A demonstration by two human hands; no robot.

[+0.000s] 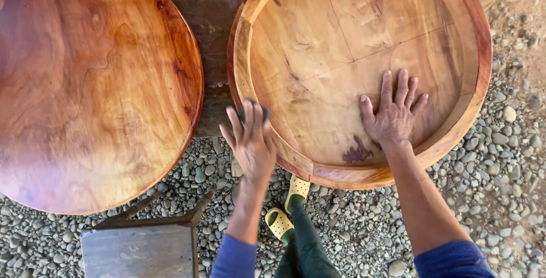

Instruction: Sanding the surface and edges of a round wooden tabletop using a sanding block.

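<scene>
The left hand [250, 141], low centre of the frame, has its grip closed on a small dark sanding pad [253, 111], pressed to the lower-left rim of the round rimmed wooden top [284, 33] lying underside up. The right hand [392, 116] lies flat on the recessed panel (fingers spread, holding nothing). A polished round wooden top [91, 84] fills the upper left. Grey gravel [500, 170] lies below, with a wooden stool [139, 249] at lower left.

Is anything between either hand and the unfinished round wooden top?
Nothing under the right hand, which lies flat on the recessed wooden top. The left hand presses a small dark pad against its rim.
</scene>
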